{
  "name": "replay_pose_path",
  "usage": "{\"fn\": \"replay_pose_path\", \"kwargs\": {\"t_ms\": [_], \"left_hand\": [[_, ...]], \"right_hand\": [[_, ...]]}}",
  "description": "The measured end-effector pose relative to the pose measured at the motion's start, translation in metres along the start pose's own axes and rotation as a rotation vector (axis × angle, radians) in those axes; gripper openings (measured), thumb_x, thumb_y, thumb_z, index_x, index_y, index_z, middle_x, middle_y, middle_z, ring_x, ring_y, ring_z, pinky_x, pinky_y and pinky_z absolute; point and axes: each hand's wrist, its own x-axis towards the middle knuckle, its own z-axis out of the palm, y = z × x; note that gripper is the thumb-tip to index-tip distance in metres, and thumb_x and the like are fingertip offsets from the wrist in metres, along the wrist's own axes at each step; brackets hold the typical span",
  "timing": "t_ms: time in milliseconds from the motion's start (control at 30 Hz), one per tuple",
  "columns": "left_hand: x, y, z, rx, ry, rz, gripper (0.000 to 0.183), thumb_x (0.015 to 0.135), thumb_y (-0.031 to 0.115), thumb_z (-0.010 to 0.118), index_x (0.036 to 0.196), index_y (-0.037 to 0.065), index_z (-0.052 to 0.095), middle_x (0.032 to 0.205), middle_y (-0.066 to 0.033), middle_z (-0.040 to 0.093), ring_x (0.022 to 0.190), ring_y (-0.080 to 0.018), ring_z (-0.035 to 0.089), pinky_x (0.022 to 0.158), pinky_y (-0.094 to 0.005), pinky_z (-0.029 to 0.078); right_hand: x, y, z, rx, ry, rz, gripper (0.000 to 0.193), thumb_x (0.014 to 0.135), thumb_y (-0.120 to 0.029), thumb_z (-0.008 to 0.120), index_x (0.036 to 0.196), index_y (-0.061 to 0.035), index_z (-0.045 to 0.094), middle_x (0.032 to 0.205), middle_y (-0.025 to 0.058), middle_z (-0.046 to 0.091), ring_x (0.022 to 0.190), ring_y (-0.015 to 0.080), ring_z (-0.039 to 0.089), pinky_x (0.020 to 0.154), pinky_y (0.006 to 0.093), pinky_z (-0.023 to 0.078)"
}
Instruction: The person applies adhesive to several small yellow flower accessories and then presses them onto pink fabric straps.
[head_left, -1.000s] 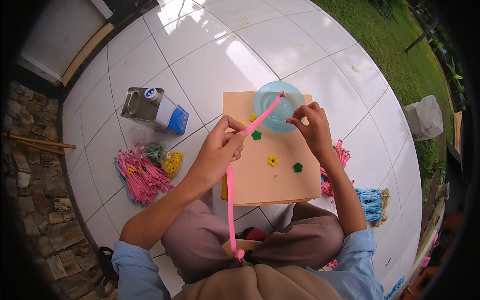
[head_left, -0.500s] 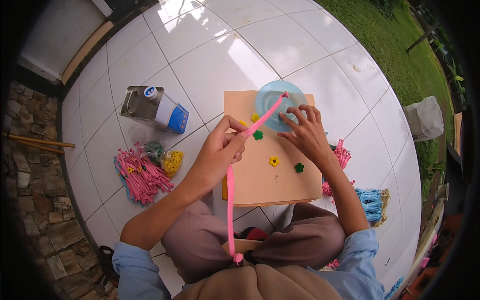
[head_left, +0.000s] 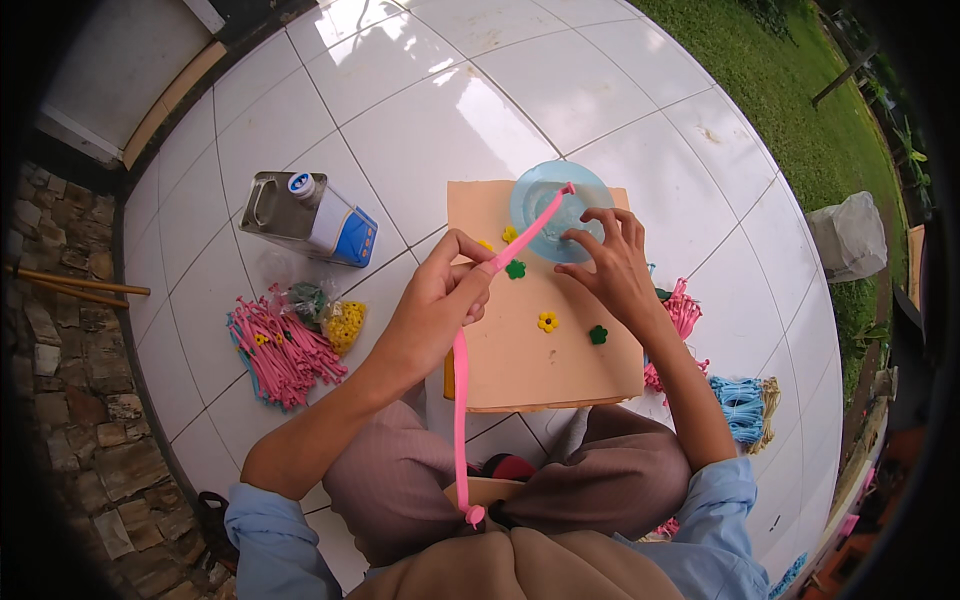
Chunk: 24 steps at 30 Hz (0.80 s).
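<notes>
My left hand (head_left: 437, 302) is closed in a pinch around a long pink strap (head_left: 461, 400). One end of the strap points up and away over a light blue plate (head_left: 524, 208); the other hangs down to my lap and ends in a knob. Beside the plate's near right edge is my right hand (head_left: 618, 268), its fingers bent and apart with nothing seen in them. A yellow flower piece (head_left: 548, 322) and a green flower piece (head_left: 599, 335) lie on the tan board (head_left: 500, 365). Another green flower (head_left: 515, 269) and two yellow ones sit near the plate.
A metal can (head_left: 315, 220) with a white cap stands at the left. Near it lie a pink strap bundle (head_left: 285, 350) and a bag of yellow pieces (head_left: 344, 325). More pink straps (head_left: 682, 308) and a blue bundle (head_left: 738, 408) lie to the right.
My right hand's fingers have curled in slightly. The left hand and the pink strap have hardly moved.
</notes>
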Motion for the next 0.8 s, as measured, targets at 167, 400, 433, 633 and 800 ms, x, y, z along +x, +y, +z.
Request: {"fn": "replay_pose_path", "kwargs": {"t_ms": [167, 400, 433, 633, 800], "left_hand": [[-0.001, 0.0, -0.001, -0.028, -0.009, -0.008, 0.008, 0.091, 0.011, 0.045, 0.094, 0.004, 0.042, 0.062, 0.0012, 0.041, 0.056, -0.0047, 0.036, 0.052, -0.0187, 0.031], [-0.004, 0.002, 0.0, -0.06, 0.001, 0.027, 0.008, 0.088, 0.008, 0.047, 0.091, 0.001, 0.046, 0.063, 0.0018, 0.043, 0.057, -0.0042, 0.038, 0.052, -0.0187, 0.031], [-0.004, 0.003, 0.002, -0.061, -0.004, 0.034, 0.008, 0.087, 0.008, 0.047, 0.09, 0.001, 0.047, 0.063, 0.0018, 0.044, 0.057, -0.0041, 0.039, 0.052, -0.0187, 0.032], [-0.005, 0.003, 0.007, -0.007, -0.03, 0.067, 0.009, 0.089, 0.013, 0.047, 0.089, 0.004, 0.048, 0.062, 0.0037, 0.043, 0.056, -0.0027, 0.037, 0.05, -0.0183, 0.029], [-0.005, 0.001, 0.007, 0.001, -0.007, 0.082, 0.009, 0.089, 0.012, 0.047, 0.09, 0.003, 0.048, 0.063, 0.0036, 0.043, 0.056, -0.003, 0.037, 0.05, -0.0183, 0.03]], "right_hand": [[0.0, -0.002, -0.003, 0.137, -0.01, 0.106, 0.036, 0.065, -0.023, 0.074, 0.096, -0.0118, 0.059, 0.112, 0.0071, 0.045, 0.109, 0.0299, 0.037, 0.092, 0.0433, 0.033], [0.006, -0.046, -0.057, 0.242, 0.254, -0.042, 0.035, 0.066, -0.009, 0.071, 0.099, -0.0132, 0.059, 0.111, 0.0061, 0.047, 0.106, 0.0271, 0.036, 0.089, 0.0405, 0.034], [0.005, -0.056, -0.065, 0.135, 0.283, -0.157, 0.036, 0.065, -0.007, 0.072, 0.098, -0.0138, 0.061, 0.111, 0.0058, 0.047, 0.107, 0.0268, 0.036, 0.089, 0.0403, 0.034], [0.009, -0.076, -0.068, 0.062, 0.367, -0.298, 0.039, 0.06, -0.01, 0.073, 0.097, -0.0207, 0.065, 0.116, 0.0053, 0.045, 0.104, 0.0263, 0.035, 0.089, 0.0416, 0.033], [0.008, -0.076, -0.063, 0.064, 0.377, -0.315, 0.038, 0.06, -0.011, 0.073, 0.096, -0.0224, 0.066, 0.117, 0.0044, 0.044, 0.104, 0.0257, 0.035, 0.09, 0.0425, 0.033]]}}
